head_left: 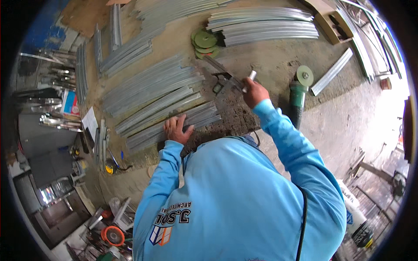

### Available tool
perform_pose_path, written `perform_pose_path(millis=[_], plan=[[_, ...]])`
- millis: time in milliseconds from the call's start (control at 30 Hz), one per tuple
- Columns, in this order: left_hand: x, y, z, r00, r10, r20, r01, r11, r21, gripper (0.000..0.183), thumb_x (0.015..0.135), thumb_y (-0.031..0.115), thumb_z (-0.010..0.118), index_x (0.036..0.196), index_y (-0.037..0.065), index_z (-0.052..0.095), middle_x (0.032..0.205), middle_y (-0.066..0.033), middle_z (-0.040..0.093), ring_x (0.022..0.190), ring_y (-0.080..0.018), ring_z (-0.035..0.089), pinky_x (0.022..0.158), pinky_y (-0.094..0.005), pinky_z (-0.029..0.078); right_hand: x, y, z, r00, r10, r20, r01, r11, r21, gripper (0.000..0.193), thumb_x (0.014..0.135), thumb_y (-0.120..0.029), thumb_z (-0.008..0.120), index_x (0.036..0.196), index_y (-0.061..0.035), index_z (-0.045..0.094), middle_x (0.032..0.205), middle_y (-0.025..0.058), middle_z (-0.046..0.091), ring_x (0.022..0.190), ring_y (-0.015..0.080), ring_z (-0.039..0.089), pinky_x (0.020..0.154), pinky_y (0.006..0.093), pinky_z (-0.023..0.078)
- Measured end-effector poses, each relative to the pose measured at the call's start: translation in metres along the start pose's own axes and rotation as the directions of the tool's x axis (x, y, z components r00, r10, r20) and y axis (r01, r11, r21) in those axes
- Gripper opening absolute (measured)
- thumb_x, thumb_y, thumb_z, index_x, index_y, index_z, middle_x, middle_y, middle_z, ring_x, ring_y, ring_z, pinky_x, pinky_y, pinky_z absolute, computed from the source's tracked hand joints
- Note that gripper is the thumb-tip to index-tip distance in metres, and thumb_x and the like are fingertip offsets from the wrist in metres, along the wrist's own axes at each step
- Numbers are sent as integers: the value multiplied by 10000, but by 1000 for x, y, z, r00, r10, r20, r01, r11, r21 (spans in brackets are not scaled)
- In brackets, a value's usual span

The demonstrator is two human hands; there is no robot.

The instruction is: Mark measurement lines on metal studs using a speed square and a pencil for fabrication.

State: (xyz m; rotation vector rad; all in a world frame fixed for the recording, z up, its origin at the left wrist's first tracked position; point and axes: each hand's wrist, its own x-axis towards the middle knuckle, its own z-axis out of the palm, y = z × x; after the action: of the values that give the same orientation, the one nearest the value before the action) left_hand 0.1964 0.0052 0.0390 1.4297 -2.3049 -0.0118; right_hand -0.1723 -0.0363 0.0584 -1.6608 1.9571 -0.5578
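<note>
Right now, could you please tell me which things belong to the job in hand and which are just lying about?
Likely in the job:
metal strips under the left hand
white stick in the right hand
dark metal tool beside it

Seemingly lying about:
angle grinder
green discs
tape measure

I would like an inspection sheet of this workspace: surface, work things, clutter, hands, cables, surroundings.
Surface: brown worktop, dark and rough near the person.
Job's things: grey metal strips in rows; dark metal tool, type unclear.
Clutter: green discs, angle grinder.
Hands: left hand spread on the nearest strips; right hand holds a white stick, perhaps the tool too.
Cables: black cord or strap over the blue shirt.
Surroundings: orange ring-shaped item, lower left.
</note>
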Motion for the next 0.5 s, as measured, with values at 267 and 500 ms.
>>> perform_pose_path(millis=[267, 500], plan=[[-3, -16, 0, 958, 144, 247, -157, 987, 32, 424, 782, 232, 784, 1188, 195, 666, 1039, -59, 580, 952, -298, 549, 812, -458, 442, -8, 14, -8, 983, -119, -138, 114, 992, -46, 443, 853, -260, 690, 1255, -106, 582, 1137, 215, 621, 1075, 429, 594, 906, 479, 502], [9, -28, -4, 955, 62, 291, -88, 993, 78, 440, 825, 245, 758, 1254, 230, 661, 1054, -59, 579, 964, -298, 549, 829, -465, 438, -69, 96, -50, 856, 108, -506, -187, 977, -107, 273, 869, -242, 709, 1066, -61, 653, 1030, 190, 642, 971, 419, 606, 843, 484, 498]])
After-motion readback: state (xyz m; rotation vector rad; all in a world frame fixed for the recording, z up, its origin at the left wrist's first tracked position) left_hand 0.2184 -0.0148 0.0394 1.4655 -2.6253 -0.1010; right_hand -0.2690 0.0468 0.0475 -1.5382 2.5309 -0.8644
